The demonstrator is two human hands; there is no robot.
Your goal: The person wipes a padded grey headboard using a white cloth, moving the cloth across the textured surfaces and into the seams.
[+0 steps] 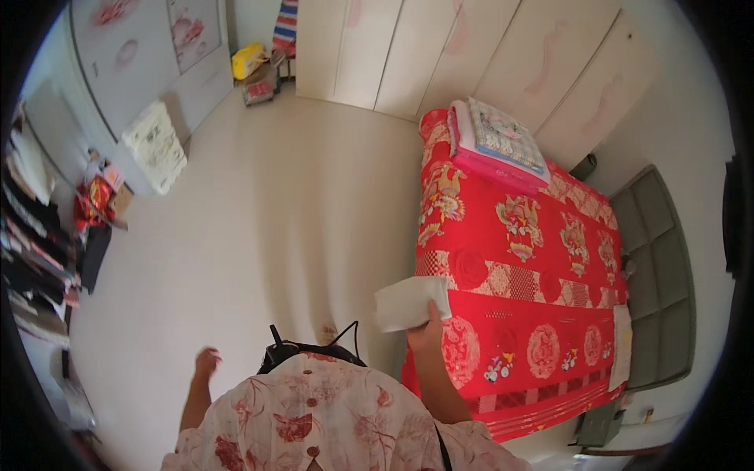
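A white, box-shaped package (410, 303) is in my right hand (426, 327), with the thumb over its near side. Its exact kind does not show. It is held beside the near left edge of the bed (518, 314), which has a red patterned cover. Low on the left, my left hand (208, 360) hangs over the pale floor, apart from any object. Its fingers are small and smeared, so their pose is unclear.
Folded quilts (503, 145) lie at the bed's far end, near pale wardrobe doors (377, 55). A white slab (155, 147) leans against the left cabinet. Clothes (35, 251) hang at far left, beside a red bag (96, 194). A yellow bag (249, 61) sits in the back corner.
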